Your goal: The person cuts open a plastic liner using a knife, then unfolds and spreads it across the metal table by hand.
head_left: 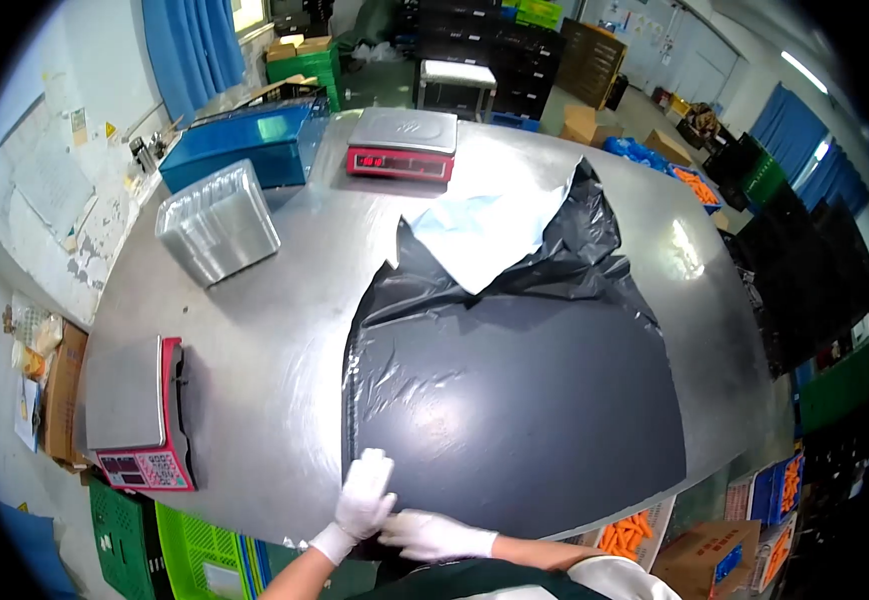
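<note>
A large black plastic bag (515, 410) lies flat on the metal table, its far end crumpled and gathered. A pale blue-white sheet (490, 225) rests at that far end, partly over the black plastic. My left hand (365, 497), in a white glove, is at the bag's near left corner with its fingers stretched forward along the edge. Just to the right, my gloved right hand (437, 537) is at the table's near edge, its fingers pointing left toward my left wrist. I see nothing held in either hand.
The metal table (275, 370) bears a red scale (402, 148) at the back, another scale (135, 410) at left, and a stack of clear plastic trays (220, 225). A blue bin (240, 145) stands at back left. Crates of carrots (627, 535) sit below the near right edge.
</note>
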`<state>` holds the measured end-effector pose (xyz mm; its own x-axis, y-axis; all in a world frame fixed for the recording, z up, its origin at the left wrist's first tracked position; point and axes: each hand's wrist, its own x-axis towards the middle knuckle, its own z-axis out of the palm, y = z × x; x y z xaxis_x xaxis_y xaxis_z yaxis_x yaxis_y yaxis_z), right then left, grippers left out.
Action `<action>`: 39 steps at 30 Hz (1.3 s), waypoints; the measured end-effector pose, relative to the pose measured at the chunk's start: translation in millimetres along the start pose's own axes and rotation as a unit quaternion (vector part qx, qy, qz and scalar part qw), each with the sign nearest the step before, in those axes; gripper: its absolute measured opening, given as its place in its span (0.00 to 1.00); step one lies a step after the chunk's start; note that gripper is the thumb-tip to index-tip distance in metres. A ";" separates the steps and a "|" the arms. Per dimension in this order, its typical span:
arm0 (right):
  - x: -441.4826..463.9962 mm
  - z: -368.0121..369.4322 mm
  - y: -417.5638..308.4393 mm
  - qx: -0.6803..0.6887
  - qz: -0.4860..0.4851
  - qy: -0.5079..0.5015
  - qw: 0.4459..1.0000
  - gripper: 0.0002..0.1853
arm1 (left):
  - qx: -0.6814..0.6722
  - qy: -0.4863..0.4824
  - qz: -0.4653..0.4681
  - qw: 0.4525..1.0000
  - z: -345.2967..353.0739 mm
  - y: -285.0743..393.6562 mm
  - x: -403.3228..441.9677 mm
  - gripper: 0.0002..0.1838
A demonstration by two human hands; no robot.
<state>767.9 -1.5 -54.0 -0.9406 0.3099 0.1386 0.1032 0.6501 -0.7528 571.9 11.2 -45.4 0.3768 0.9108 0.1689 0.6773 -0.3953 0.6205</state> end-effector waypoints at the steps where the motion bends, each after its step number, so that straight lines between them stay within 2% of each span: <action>1: -12.9 -39.3 8.4 -0.030 0.057 0.026 0.998 0.23 | 0.047 -0.055 0.056 0.996 11.8 -0.4 16.0 0.32; 2: -28.3 -77.0 15.9 -0.060 0.114 0.054 0.990 0.22 | 0.095 -0.109 0.112 0.983 23.9 -3.5 31.4 0.33; 4: -68.3 -120.6 51.6 -0.191 0.163 0.083 0.964 0.26 | 0.166 -0.213 0.232 0.935 48.9 -11.2 59.8 0.35; 6: -95.0 -148.1 85.2 -0.290 0.191 -0.008 0.938 0.30 | 0.156 -0.261 0.298 0.905 43.0 -5.3 99.4 0.35; 8: -103.4 -179.0 122.2 -0.285 0.103 -0.110 0.947 0.35 | 0.144 -0.303 0.350 0.875 44.5 -18.3 143.3 0.36; 10: -93.5 -214.2 151.4 -0.269 0.083 -0.102 0.954 0.38 | 0.114 -0.287 0.364 0.879 46.0 -39.1 185.5 0.38; 14: -78.3 -286.0 226.2 -0.276 0.095 -0.052 0.955 0.38 | 0.159 -0.242 0.304 0.908 28.8 -87.1 280.3 0.37; 16: -70.6 -312.4 257.5 -0.316 0.060 -0.022 0.947 0.38 | 0.176 -0.228 0.297 0.910 21.6 -105.5 314.4 0.36; 17: -67.6 -324.6 271.0 -0.278 0.068 -0.009 0.958 0.37 | 0.174 -0.238 0.307 0.905 19.3 -110.1 324.8 0.37; 18: -63.2 -336.1 268.1 -0.228 0.106 -0.044 0.967 0.37 | 0.174 -0.246 0.318 0.899 17.1 -113.6 331.9 0.37; 20: -63.9 -335.5 270.4 -0.244 0.114 -0.062 0.961 0.36 | 0.144 -0.233 0.325 0.905 14.7 -109.3 333.1 0.34; 21: -67.4 -327.0 272.0 -0.298 0.088 -0.027 0.950 0.35 | 0.099 -0.229 0.336 0.908 13.5 -111.7 334.0 0.28; 22: -66.1 -324.7 267.8 -0.300 0.076 -0.016 0.951 0.35 | 0.090 -0.236 0.316 0.915 -6.6 -95.1 346.5 0.22; 24: -63.8 -312.6 261.8 -0.303 0.049 -0.024 0.951 0.36 | 0.172 -0.178 0.112 0.962 -28.1 -103.7 380.3 0.19; 26: -47.9 -296.0 254.9 -0.160 0.000 -0.058 0.985 0.36 | 0.231 0.074 0.080 0.967 -36.6 -132.0 430.8 0.32; 28: -27.8 -276.9 242.9 -0.154 -0.040 -0.100 0.982 0.35 | 0.240 0.141 -0.020 0.960 -24.8 -169.9 468.6 0.49; 30: -6.9 -260.0 239.8 -0.165 -0.078 -0.133 0.974 0.36 | 0.195 0.104 -0.136 0.966 -18.8 -181.0 496.4 0.60; 31: 2.4 -257.4 241.4 -0.164 -0.084 -0.140 0.973 0.36 | 0.198 0.096 -0.117 0.968 -16.9 -184.7 505.7 0.63; 32: 10.8 -254.9 243.5 -0.161 -0.090 -0.140 0.973 0.36 | 0.172 0.040 -0.152 0.972 -13.4 -187.3 514.9 0.46; 34: 24.6 -250.6 246.8 -0.155 -0.100 -0.139 0.973 0.37 | 0.149 0.052 -0.122 0.980 -3.8 -189.1 525.4 0.19; 35: 29.9 -250.0 247.5 -0.161 -0.101 -0.139 0.972 0.37 | 0.124 0.120 -0.105 0.979 0.4 -189.6 530.3 0.12; 37: 36.4 -248.3 251.1 -0.160 -0.108 -0.138 0.972 0.37 | 0.065 0.238 -0.042 0.968 -6.5 -173.8 536.0 0.09; 39: 41.6 -250.5 252.9 -0.153 -0.113 -0.152 0.970 0.37 | 0.037 0.278 0.011 0.960 -35.8 -157.1 543.9 0.06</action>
<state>836.0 349.6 -77.4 -0.9975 -0.0520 0.0468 -0.0684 0.8680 -0.4919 647.9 573.0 -23.6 0.0106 0.8166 0.5771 0.7241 -0.4043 0.5587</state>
